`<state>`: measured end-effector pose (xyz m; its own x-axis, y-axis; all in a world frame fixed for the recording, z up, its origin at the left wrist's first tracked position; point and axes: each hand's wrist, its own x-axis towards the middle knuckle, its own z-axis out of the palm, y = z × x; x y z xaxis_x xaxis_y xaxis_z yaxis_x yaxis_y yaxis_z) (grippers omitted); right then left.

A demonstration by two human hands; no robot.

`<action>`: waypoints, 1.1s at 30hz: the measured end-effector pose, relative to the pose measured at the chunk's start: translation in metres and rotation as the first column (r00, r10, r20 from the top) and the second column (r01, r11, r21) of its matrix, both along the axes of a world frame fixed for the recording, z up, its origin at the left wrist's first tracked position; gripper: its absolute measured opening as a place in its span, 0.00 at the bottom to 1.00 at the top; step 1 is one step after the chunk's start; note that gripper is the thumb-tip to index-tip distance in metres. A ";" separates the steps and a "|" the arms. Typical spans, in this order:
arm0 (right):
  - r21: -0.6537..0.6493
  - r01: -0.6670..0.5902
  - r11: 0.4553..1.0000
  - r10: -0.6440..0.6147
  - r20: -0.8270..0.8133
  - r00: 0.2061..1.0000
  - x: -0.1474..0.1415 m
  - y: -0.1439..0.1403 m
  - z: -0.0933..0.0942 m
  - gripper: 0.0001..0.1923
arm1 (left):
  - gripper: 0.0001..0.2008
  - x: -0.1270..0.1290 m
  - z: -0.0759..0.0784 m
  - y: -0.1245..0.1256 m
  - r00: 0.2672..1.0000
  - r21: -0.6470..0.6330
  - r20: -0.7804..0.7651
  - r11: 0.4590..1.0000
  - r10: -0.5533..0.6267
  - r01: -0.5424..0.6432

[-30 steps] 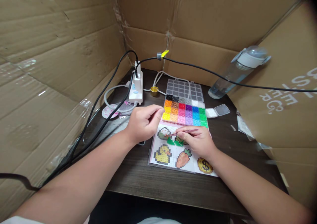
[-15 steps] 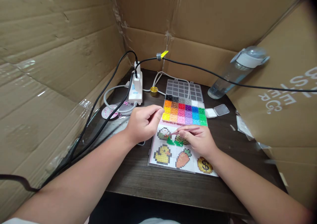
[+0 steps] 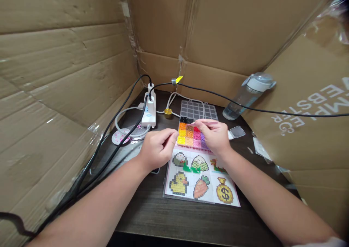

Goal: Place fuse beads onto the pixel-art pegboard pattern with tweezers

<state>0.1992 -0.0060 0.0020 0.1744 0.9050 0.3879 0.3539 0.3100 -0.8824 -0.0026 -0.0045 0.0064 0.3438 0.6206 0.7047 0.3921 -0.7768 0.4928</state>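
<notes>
Head view showed the right hand (image 3: pixel 215 136) pinching tweezers (image 3: pixel 208 122) over the bead box (image 3: pixel 191 134); the left hand (image 3: pixel 158 148) curled loosely, fingertips together, empty.

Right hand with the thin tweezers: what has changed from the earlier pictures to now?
The right hand lifted off the white pegboard with bead pictures and moved away from the body, to above the multicoloured bead tray. It keeps its grip on the thin pink tweezers. The head camera tilted up too. The left hand stayed curled beside the tray; pegboard and tray did not move.
</notes>
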 end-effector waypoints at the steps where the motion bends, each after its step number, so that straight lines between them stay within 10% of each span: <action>1: -0.011 0.003 1.000 -0.002 0.043 0.999 -0.003 0.004 -0.003 0.07 | 0.08 0.000 0.000 0.000 1.000 -0.001 0.002 1.000 0.000 0.000; 13: -0.069 0.010 0.998 -0.004 0.085 0.996 0.004 -0.026 0.012 0.08 | 0.09 0.000 0.002 -0.002 1.000 -0.012 0.009 1.000 -0.007 0.007; 20: -0.296 -0.125 0.947 0.120 -0.032 0.992 0.014 -0.066 -0.019 0.09 | 0.09 0.002 0.001 -0.003 1.000 0.002 -0.013 1.000 0.003 -0.003; 33: -0.274 -0.188 0.943 0.179 -0.058 0.982 0.009 -0.068 -0.033 0.07 | 0.08 0.003 0.002 -0.002 1.000 0.020 -0.026 1.000 0.012 -0.011</action>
<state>0.2086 -0.0742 -0.0308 0.0035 0.9935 0.1142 0.2843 0.1085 -0.9526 0.0007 -0.0063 0.0083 0.3549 0.6104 0.7082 0.4137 -0.7818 0.4665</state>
